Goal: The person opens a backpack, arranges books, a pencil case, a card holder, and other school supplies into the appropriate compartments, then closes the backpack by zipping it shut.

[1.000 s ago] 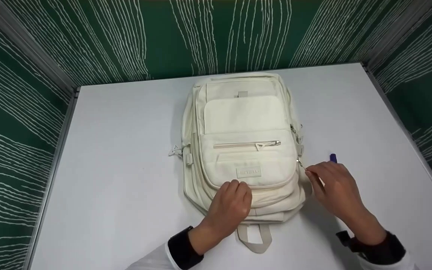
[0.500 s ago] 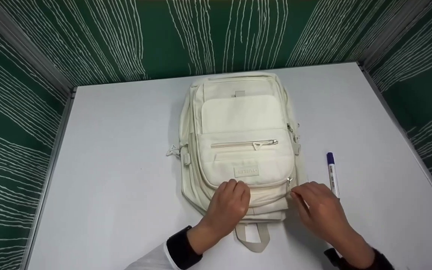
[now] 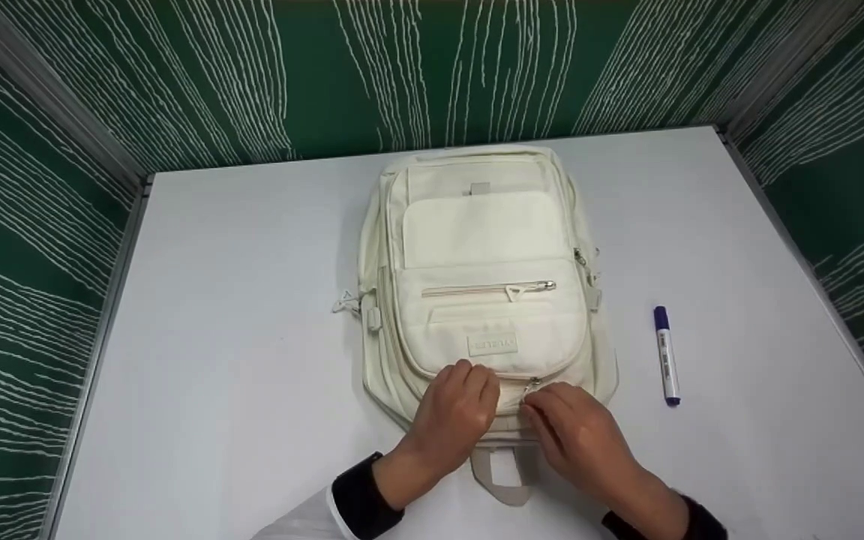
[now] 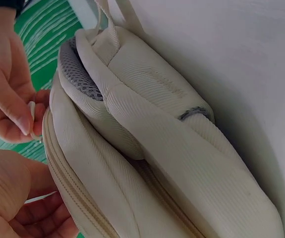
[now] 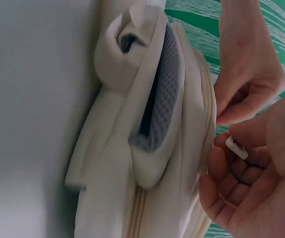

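Observation:
A cream backpack (image 3: 488, 232) lies flat on the white table, its front pocket facing up and its top handle (image 3: 503, 491) pointing toward the person. My left hand (image 3: 458, 409) grips the pocket's near edge with curled fingers, just below the sewn label (image 3: 492, 344). Close to its right, my right hand (image 3: 582, 439) pinches a zipper pull on the pocket's curved seam. In the right wrist view the pale zipper pull (image 5: 237, 148) shows between the thumb and fingers. The left wrist view shows the zipper track (image 4: 75, 186) along the bag's side; the left fingertips are partly hidden.
A white marker with a purple cap (image 3: 667, 356) lies to the right of the backpack. Another zipper pull (image 3: 346, 301) hangs off the bag's left side. Green walls with white streaks (image 3: 327, 75) border the white table (image 3: 237, 300).
My right hand has drawn the zipper pull from the bag's right side around the lower corner, leftward toward my left hand. The marker has come fully into sight. The left hand stays in place.

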A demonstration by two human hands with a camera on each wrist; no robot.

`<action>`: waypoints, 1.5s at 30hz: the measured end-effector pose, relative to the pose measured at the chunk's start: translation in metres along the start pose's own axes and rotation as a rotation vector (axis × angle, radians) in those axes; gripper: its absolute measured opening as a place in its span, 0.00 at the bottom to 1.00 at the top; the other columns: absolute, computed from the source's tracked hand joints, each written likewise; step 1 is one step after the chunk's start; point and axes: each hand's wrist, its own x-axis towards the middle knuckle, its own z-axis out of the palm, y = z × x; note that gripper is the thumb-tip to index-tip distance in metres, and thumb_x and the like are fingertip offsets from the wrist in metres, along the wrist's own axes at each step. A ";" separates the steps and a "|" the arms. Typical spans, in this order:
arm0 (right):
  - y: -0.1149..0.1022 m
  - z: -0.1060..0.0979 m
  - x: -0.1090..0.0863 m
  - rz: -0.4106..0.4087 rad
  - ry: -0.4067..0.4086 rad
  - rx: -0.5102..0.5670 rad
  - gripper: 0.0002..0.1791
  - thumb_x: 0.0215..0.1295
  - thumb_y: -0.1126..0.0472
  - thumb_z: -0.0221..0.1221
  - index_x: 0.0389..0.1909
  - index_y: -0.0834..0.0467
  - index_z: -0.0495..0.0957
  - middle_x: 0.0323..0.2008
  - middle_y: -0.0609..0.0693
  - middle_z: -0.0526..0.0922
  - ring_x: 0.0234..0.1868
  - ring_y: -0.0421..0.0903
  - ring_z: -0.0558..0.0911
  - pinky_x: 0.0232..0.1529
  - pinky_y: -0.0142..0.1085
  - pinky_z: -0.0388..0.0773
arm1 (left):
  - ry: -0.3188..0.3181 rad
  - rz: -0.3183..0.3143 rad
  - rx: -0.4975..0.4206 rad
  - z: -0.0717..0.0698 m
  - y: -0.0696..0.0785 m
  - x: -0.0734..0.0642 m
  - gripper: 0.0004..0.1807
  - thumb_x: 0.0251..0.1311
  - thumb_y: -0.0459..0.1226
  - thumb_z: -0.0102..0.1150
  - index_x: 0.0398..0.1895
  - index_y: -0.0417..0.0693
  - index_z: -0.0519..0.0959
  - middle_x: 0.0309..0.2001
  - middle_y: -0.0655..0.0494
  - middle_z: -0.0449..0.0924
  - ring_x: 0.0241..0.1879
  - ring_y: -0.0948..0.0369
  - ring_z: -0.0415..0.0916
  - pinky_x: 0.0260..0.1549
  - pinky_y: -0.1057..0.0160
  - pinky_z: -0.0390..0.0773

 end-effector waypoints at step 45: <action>0.026 0.001 0.024 -0.217 0.044 -0.114 0.20 0.85 0.56 0.48 0.48 0.60 0.87 0.46 0.53 0.86 0.45 0.54 0.82 0.45 0.48 0.76 | -0.369 -0.539 -0.699 -0.039 0.009 0.008 0.15 0.65 0.20 0.55 0.48 0.39 0.86 0.37 0.53 0.86 0.40 0.64 0.82 0.36 0.68 0.80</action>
